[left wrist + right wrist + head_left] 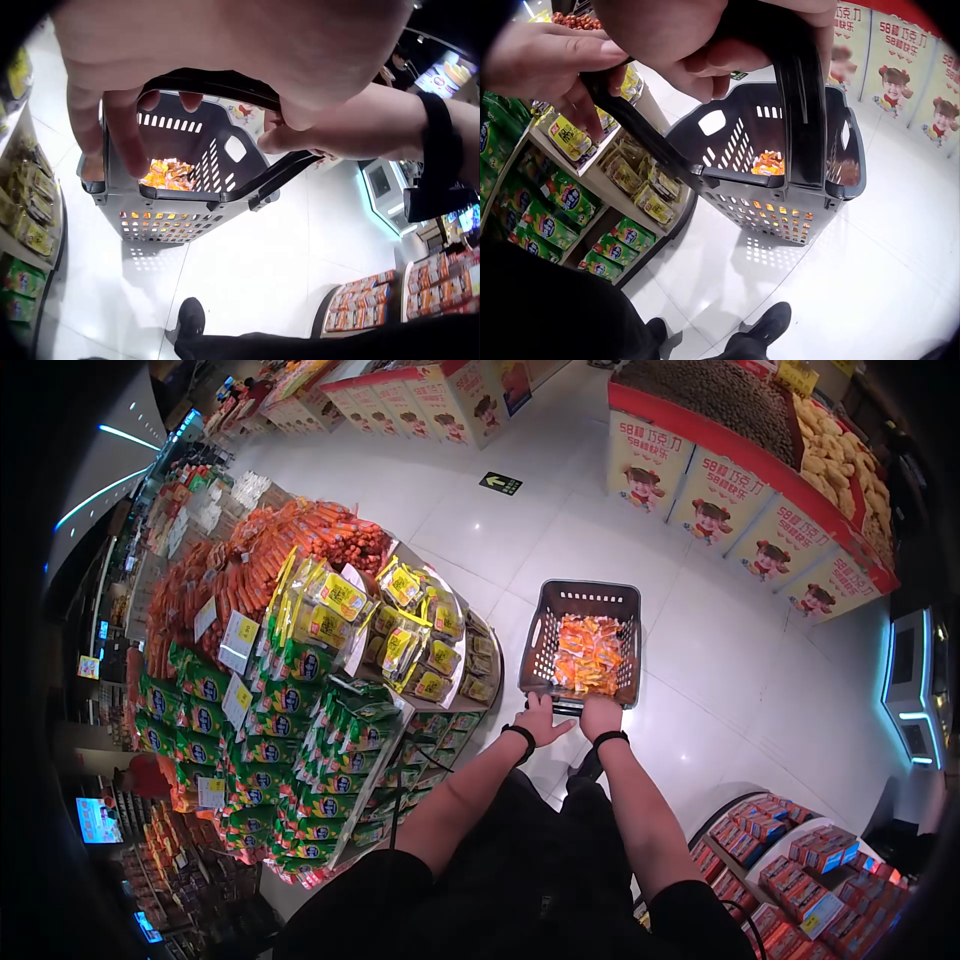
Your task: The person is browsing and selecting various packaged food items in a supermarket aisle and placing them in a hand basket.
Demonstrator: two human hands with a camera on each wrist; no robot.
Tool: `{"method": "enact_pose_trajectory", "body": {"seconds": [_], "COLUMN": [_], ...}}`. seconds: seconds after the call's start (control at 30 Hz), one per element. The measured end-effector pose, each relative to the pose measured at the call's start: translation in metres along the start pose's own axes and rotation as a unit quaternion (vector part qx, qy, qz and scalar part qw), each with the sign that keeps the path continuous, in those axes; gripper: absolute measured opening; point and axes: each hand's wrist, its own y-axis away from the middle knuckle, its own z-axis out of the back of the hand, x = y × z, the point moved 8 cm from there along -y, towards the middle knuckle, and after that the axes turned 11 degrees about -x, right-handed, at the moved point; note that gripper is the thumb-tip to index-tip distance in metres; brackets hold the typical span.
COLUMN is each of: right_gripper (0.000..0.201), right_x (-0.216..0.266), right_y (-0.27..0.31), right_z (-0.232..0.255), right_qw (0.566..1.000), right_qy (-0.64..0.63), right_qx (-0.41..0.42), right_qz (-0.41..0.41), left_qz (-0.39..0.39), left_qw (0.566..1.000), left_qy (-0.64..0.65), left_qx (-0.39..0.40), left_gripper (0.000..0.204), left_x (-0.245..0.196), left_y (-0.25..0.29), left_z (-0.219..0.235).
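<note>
A black perforated shopping basket (535, 635) stands ahead of the person, its lower part holding orange-wrapped packets (588, 655). Its black handle (805, 112) rises toward the person. My right hand (603, 717) grips the bar from above, fingers curled round it in the right wrist view. Beside it my left hand (541, 720) holds the handle's left part, thumb on the near side and fingers reaching past the bar. In the left wrist view, fingers (126, 139) of this hand hang over the basket's near end. A dark band (610, 738) circles each wrist.
Left, a rounded display carries green packs (290, 725), yellow packs (340, 598) and a heap of orange-red packaged sausages (300, 525). Bins with cartoon panels (710, 510) stand at front right. A shelf of red boxes (790, 880) is at lower right. Shiny tiled floor (700, 680) surrounds the basket.
</note>
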Motion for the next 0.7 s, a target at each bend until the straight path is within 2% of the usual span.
{"method": "enact_pose_trajectory", "body": {"seconds": [0.07,0.13,0.23,0.3,0.33,0.43,0.47,0.57,0.7], "right_gripper": [0.016,0.016,0.018,0.028,0.03,0.034,0.035,0.028,0.02], "right_x": [-0.01,-0.02,-0.03,-0.04,-0.041,-0.035,-0.041,-0.026,-0.007], "right_y": [-0.039,-0.075,-0.131,-0.17,-0.191,-0.245,-0.266,-0.328,-0.409], "right_z": [-0.003,0.001,0.012,0.001,0.008,0.035,0.025,0.045,0.046], "right_qw": [1.0,0.998,0.998,0.997,0.995,0.992,0.988,0.989,0.977], "right_qy": [0.0,0.02,0.01,0.035,0.045,0.059,0.077,0.072,0.119], "right_qx": [0.026,0.052,0.034,0.058,0.068,0.073,0.09,0.1,0.15], "right_qz": [0.01,0.017,0.054,0.048,0.056,0.088,0.098,0.087,0.092], "left_qz": [0.008,0.034,0.057,0.075,0.076,0.128,0.133,0.157,0.142], "left_qw": [0.999,0.999,0.998,0.997,0.997,0.991,0.99,0.985,0.982], "left_qy": [-0.042,-0.028,-0.002,0.028,0.027,0.031,0.031,0.058,0.105], "left_qx": [0.022,0.012,-0.024,0.016,-0.019,-0.028,-0.019,-0.027,-0.06], "left_gripper": [0.104,0.104,0.1,0.099,0.098,0.098,0.099,0.096,0.088], "left_x": [-0.005,-0.016,-0.028,-0.024,-0.028,-0.03,-0.033,-0.034,-0.021], "left_y": [-0.031,-0.061,-0.102,-0.136,-0.15,-0.199,-0.214,-0.26,-0.309], "left_z": [0.012,0.023,0.038,0.042,0.048,0.052,0.059,0.089,0.126]}}
